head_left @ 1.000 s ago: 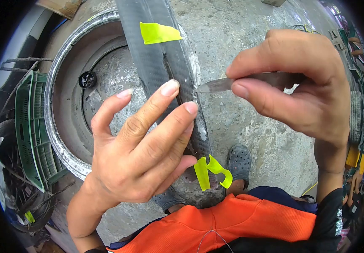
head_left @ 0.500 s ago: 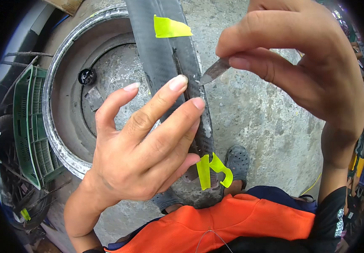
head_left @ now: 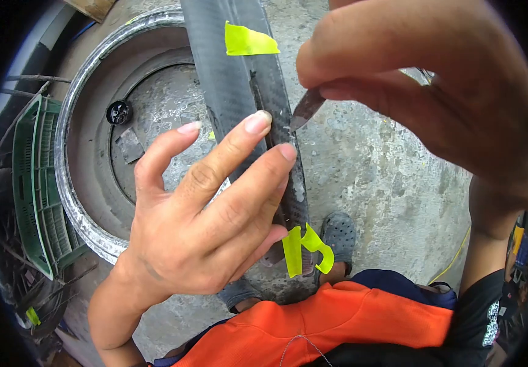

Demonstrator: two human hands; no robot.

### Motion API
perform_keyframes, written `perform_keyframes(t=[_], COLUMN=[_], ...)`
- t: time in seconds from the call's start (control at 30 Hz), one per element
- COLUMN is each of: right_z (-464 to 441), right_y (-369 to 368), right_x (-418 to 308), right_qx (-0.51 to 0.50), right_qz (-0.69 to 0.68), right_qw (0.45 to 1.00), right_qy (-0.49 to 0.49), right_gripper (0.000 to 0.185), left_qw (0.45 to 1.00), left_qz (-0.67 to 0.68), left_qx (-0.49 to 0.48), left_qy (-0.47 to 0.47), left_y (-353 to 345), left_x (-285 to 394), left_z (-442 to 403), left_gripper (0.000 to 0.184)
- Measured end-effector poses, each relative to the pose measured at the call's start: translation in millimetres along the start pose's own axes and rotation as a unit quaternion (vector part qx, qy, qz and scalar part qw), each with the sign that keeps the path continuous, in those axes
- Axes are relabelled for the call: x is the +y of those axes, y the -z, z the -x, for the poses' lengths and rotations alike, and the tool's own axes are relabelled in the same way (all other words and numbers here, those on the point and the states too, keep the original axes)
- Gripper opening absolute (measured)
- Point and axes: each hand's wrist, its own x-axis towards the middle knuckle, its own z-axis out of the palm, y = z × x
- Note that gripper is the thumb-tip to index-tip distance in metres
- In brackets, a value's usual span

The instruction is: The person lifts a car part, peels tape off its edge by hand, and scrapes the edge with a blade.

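A long dark carbon-weave part lies lengthwise in front of me, with a yellow tape strip across its upper portion and more yellow tape at its lower end. Over its middle rests my left hand, fingers spread and fingertips on the surface beside a dark slot. My right hand pinches a thin metal blade between thumb and forefinger. The blade's tip touches the part's right edge, where whitish marks show.
Beneath the part is a large round rim. Inside it are a small black cup and a flat grey piece. A green crate stands at left. A shoe is on the concrete floor.
My right hand has come closer to the camera, and the blade now slants more steeply. The part's upper end has shifted right in view. My left hand stays on it.
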Motion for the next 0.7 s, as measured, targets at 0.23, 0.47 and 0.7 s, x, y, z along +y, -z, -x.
perform_keyframes(t=[0.23,0.47,0.7], right_z=[-7.3,-12.8,-18.8], right_y=[4.2,7.3,15.4], right_x=[1.7,2.4,-8.0], right_qx=[-0.016,-0.023,-0.025], right_qz=[0.015,0.033,0.076], right_qw=[1.0,0.999,0.996], right_qy=[0.01,0.018,0.03], right_gripper=[0.015,0.015,0.015], left_qw=[1.0,1.0,0.999], left_qz=[0.003,-0.006,-0.025], left_qx=[-0.001,0.002,0.004], left_qy=[0.009,0.009,0.018], left_y=[0.3,0.5,2.6], left_x=[1.0,1.1,3.4], left_z=[-0.6,-1.1,-1.3], left_gripper=[0.044,0.047,0.042])
